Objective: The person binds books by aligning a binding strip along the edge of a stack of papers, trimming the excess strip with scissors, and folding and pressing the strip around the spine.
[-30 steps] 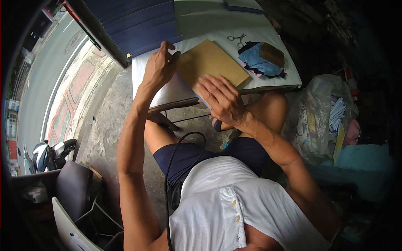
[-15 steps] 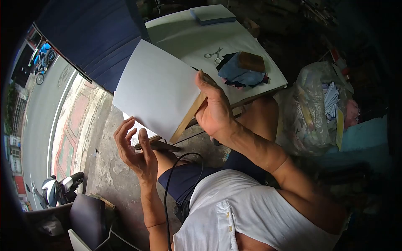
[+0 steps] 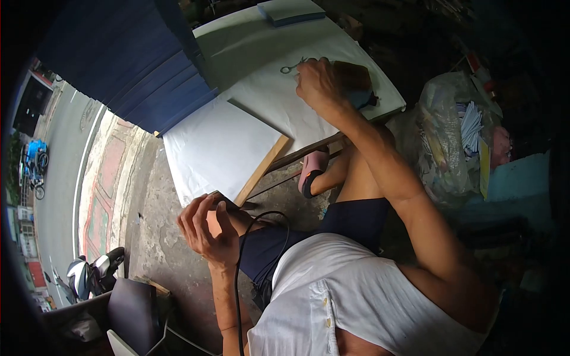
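A white-topped block of sheets with a tan edge lies on the white-covered table's near left corner. My left hand is raised just off that corner, fingers curled but apart, holding nothing. My right hand is over the table, at the left side of a cloth bundle with a brown block on it. Its fingertips point away and are partly hidden, so what they touch cannot be made out. Scissors lie just left of this hand.
Tall stacks of dark blue boards stand at the table's left. A smaller stack is at the far edge. A clear plastic bag of scraps stands right of the table. Below left is a dark chair; beyond lies a street.
The block of sheets, turned from tan side to white side up, now rests on the table. My right hand has left it and moved to the cloth bundle. My left hand has moved slightly down.
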`<state>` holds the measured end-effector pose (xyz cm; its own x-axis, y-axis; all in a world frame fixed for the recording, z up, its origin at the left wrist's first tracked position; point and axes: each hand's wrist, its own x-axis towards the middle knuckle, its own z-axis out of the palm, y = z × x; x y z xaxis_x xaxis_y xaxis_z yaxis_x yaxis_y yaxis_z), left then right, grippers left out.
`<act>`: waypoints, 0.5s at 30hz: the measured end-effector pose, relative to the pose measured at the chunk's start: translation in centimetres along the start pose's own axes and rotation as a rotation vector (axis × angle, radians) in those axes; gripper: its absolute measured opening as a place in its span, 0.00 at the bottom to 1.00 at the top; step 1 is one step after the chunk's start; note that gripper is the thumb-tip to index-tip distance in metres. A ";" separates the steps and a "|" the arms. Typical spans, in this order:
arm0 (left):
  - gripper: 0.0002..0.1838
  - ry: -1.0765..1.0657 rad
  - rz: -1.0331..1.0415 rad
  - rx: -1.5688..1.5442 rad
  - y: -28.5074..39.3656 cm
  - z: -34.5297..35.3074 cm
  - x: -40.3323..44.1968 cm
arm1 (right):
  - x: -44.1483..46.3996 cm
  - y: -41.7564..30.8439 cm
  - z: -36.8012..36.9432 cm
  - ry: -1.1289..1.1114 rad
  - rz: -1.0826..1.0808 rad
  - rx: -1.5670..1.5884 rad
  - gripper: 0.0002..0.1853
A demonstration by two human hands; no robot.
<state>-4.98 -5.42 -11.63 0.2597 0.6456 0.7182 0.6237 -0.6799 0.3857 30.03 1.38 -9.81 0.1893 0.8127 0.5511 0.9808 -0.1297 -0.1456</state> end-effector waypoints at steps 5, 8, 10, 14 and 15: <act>0.12 -0.624 -0.551 -0.794 4.5 2.4 -3.8 | 1.6 -1.5 5.0 -0.013 -0.027 -0.056 0.07; 0.24 -0.815 -0.872 -1.273 3.0 6.6 -5.5 | -0.4 -3.4 4.4 -0.022 -0.056 0.031 0.07; 0.28 -0.776 -1.000 -1.350 3.0 7.2 -3.8 | -1.9 -3.6 3.6 -0.123 -0.117 0.143 0.06; 0.36 -0.573 -1.131 -1.597 2.9 8.8 -2.8 | -3.0 -3.3 1.2 0.192 -0.136 0.018 0.05; 0.35 -0.501 -1.181 -1.579 3.3 8.7 -2.4 | -2.7 -2.7 1.4 0.050 -0.074 0.099 0.06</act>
<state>2.86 -6.23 -17.13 0.6022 0.7422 -0.2940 -0.3768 0.5889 0.7150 26.82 0.36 -12.06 0.1213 0.7885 0.6030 0.9831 -0.0117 -0.1824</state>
